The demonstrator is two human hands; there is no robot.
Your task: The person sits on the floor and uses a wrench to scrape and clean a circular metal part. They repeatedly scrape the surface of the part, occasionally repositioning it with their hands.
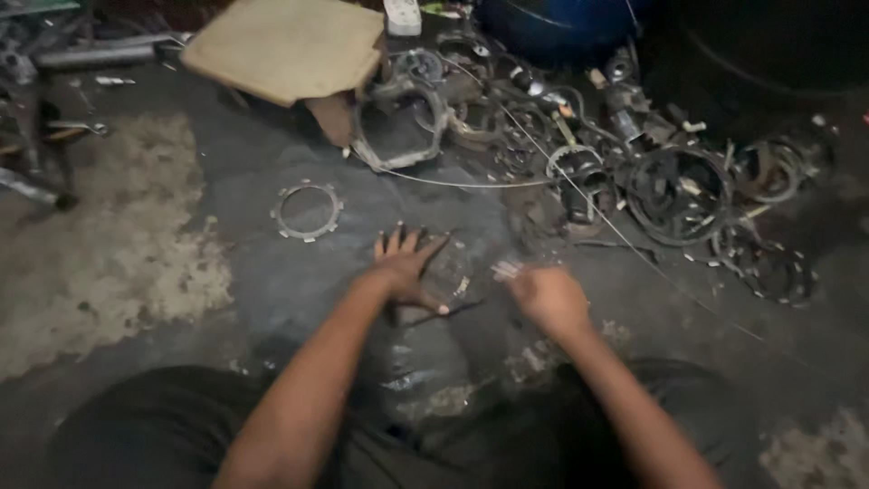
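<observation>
My left hand (405,264) rests with fingers spread flat on a dark round part (450,270) lying on the greasy floor. My right hand (545,297) hovers just right of it, blurred, with fingers curled around a small pale piece (505,269). A thin toothed metal ring (308,211) lies alone on the floor to the upper left of my left hand. A dark plastic bag (421,362) sits between my knees.
A heap of oily rings, gears and housings (674,195) fills the upper right. A grey engine cover (398,127) leans by a cardboard box (285,45). A thin wire (625,240) runs across the floor. Metal tools (36,136) lie at left.
</observation>
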